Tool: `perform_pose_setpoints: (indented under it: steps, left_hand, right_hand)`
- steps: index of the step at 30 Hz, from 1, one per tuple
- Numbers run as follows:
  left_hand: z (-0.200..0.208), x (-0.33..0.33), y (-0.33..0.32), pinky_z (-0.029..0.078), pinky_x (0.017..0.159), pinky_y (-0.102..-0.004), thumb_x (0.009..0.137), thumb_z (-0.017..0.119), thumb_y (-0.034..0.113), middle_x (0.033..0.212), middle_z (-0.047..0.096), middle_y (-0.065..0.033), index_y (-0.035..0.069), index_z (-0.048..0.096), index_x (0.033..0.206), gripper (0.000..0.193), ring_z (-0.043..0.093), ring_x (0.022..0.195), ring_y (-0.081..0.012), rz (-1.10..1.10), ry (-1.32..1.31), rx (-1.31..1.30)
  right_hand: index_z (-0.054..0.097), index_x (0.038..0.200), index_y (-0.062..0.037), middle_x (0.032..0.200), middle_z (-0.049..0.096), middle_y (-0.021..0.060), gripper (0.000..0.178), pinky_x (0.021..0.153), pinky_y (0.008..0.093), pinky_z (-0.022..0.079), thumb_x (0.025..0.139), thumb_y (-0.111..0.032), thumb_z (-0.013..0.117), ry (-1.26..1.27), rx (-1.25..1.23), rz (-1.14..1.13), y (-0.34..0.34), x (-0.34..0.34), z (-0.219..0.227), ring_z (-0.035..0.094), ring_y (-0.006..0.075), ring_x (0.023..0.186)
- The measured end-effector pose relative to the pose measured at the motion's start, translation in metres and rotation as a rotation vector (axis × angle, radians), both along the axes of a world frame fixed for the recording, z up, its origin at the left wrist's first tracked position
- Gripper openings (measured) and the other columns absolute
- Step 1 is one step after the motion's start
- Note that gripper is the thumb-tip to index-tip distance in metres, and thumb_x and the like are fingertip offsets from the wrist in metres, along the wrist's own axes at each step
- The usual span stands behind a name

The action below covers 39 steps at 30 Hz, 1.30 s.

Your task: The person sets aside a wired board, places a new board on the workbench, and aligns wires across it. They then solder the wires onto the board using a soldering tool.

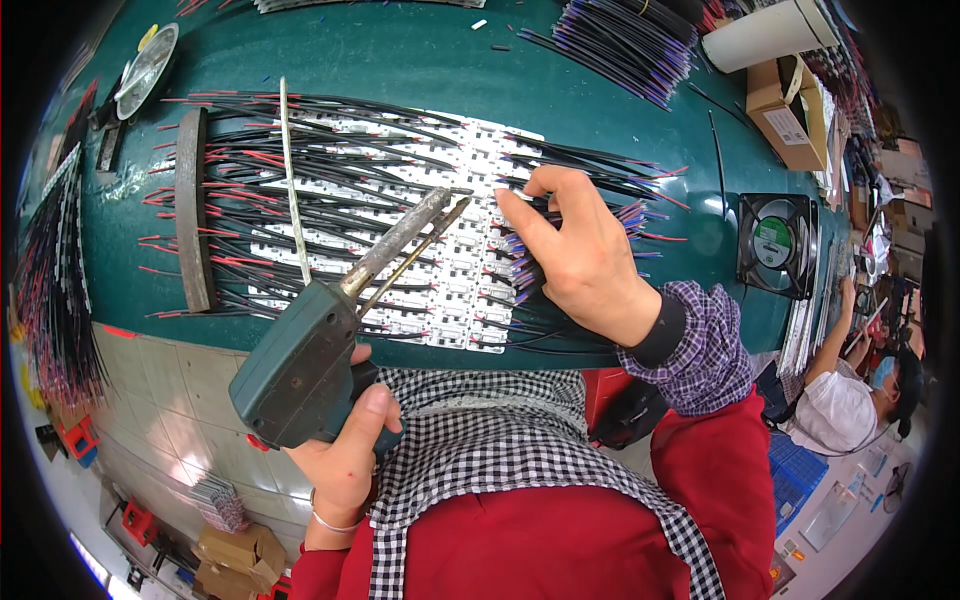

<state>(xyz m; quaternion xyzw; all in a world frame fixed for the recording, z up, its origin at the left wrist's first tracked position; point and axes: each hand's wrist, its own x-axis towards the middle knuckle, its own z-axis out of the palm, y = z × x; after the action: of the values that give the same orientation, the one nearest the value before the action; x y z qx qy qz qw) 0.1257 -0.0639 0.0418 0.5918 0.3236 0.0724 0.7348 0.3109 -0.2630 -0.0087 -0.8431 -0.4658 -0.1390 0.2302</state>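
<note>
My left hand point(350, 445) is closed round the handle of a dark green soldering gun point(305, 360). Its metal barrel point(400, 240) and a thin brass-coloured feed tube slant up to the right, and their tips meet over the rows of small white circuit boards point(462, 290). Just right of those tips, my right hand point(585, 255) is closed in a pinch on a thin black wire at the boards; the fingers partly hide it. Black wires with red ends point(240, 205) fan out leftward from the boards. Wires with bluish-purple ends point(632, 215) lie partly under my right hand.
A dark metal bar point(193, 210) and a pale narrow strip point(293, 180) lie across the left wires. A black fan point(777, 245), a cardboard box point(790, 115) and a wire bundle point(625, 45) are on the right. Another person point(840, 405) works at far right.
</note>
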Motion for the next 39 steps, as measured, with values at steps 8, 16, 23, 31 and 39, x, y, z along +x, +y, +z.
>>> perform_pose_setpoints:
  steps: [8,16,23,31,39]
  left_hand:
    - [-0.013,-0.006,-0.004,0.054,0.057,-0.0298,0.085,0.067,-0.010,0.115,0.065,-0.0173,-0.007,0.056,0.129,0.046,0.063,0.068,-0.0175,0.002,-0.002,0.059]
    - [-0.025,-0.019,0.002,0.049,0.060,-0.0226,0.086,0.071,-0.007,0.095,0.071,-0.0088,-0.005,0.067,0.119,0.033,0.061,0.068,-0.0097,-0.224,0.021,0.470]
    - [-0.025,-0.017,0.000,0.053,0.067,-0.0243,0.088,0.073,-0.003,0.108,0.073,-0.0107,-0.004,0.068,0.120,0.033,0.065,0.078,-0.0105,-0.246,-0.014,0.542]
    - [-0.022,-0.003,0.000,0.054,0.071,-0.0327,0.080,0.076,-0.002,0.097,0.069,-0.0139,-0.004,0.072,0.100,0.020,0.067,0.082,-0.0269,-0.308,-0.039,0.608]
    - [-0.020,-0.002,0.001,0.052,0.067,-0.0329,0.080,0.076,-0.002,0.095,0.068,-0.0139,-0.003,0.071,0.098,0.019,0.066,0.078,-0.0257,-0.347,-0.022,0.629]
  right_hand:
    - [0.068,0.111,0.0041,0.096,0.059,0.0098,0.037,0.067,0.0342,0.052,0.075,-0.002,0.066,0.094,0.047,0.024,-0.007,-0.006,0.001,0.061,0.0247,0.085]
    - [0.071,0.108,0.0037,0.092,0.064,0.0114,0.049,0.065,0.0358,0.052,0.059,0.008,0.065,0.048,0.079,0.025,-0.001,-0.008,-0.002,0.063,0.0264,0.078]
    - [0.071,0.102,0.0006,0.093,0.066,0.0083,0.032,0.064,0.0340,0.049,0.071,-0.005,0.066,-0.048,-0.012,0.043,-0.001,-0.010,-0.002,0.064,0.0232,0.079]
    - [0.066,0.092,-0.0021,0.080,0.053,0.0030,0.022,0.061,0.0304,0.043,0.072,-0.012,0.063,-0.133,-0.037,0.056,0.002,-0.006,-0.006,0.055,0.0178,0.074]
    - [0.066,0.085,-0.0017,0.077,0.052,0.0028,0.018,0.060,0.0306,0.042,0.071,-0.012,0.064,-0.157,-0.047,0.057,0.005,-0.006,-0.004,0.055,0.0175,0.074]
